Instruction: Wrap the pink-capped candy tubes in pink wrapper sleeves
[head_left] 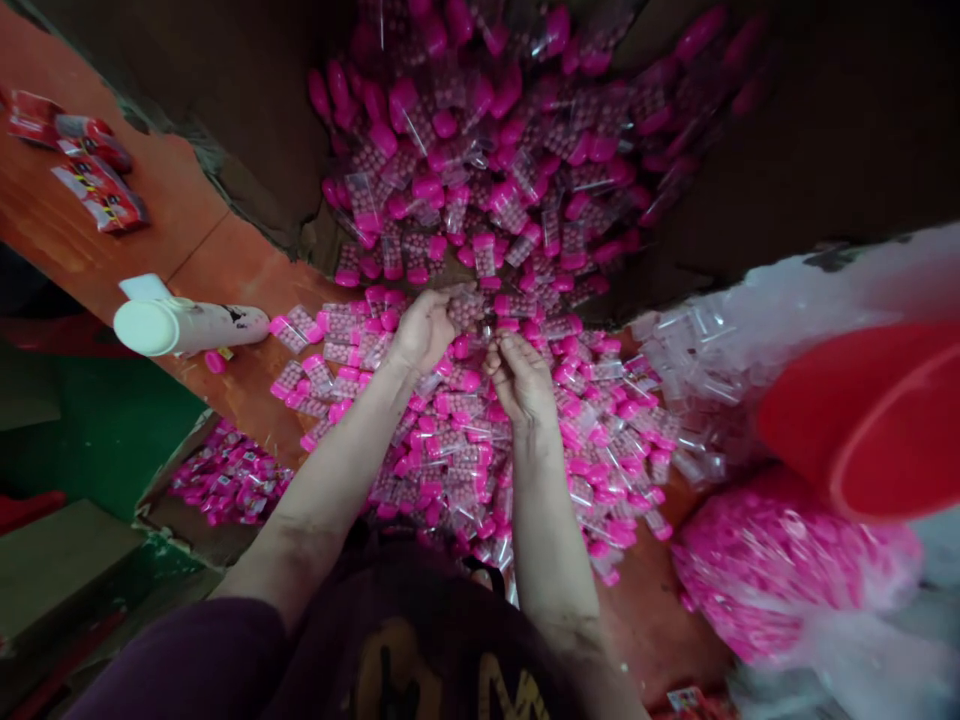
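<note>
Broadly, an orange-brown tabletop (225,270) fills the view from above, with a dark cardboard wall (225,90) rising at its far side. Across the middle spreads a big heap of pink-capped clear tubes (465,440) filled with small pink beads, running from the near edge up against the cardboard. At the right lie a bag of pink pieces (780,570), a blurred red container (870,420) above it, and a pile of empty clear tubes (697,370) beside the heap. At the left a white cylinder (187,325) lies on its side, with red packets (90,160) farther off near the corner, and a carton of more pink items (225,480) sits below the table edge. Two bare forearms reach out from a dark purple shirt (315,650). The left hand (426,328) has its grip curled closed around a few tubes at the far part of the heap. The right hand (523,378), just beside it, has its fingertips pinched together on a single tube, its hold partly hidden by the knuckles.
</note>
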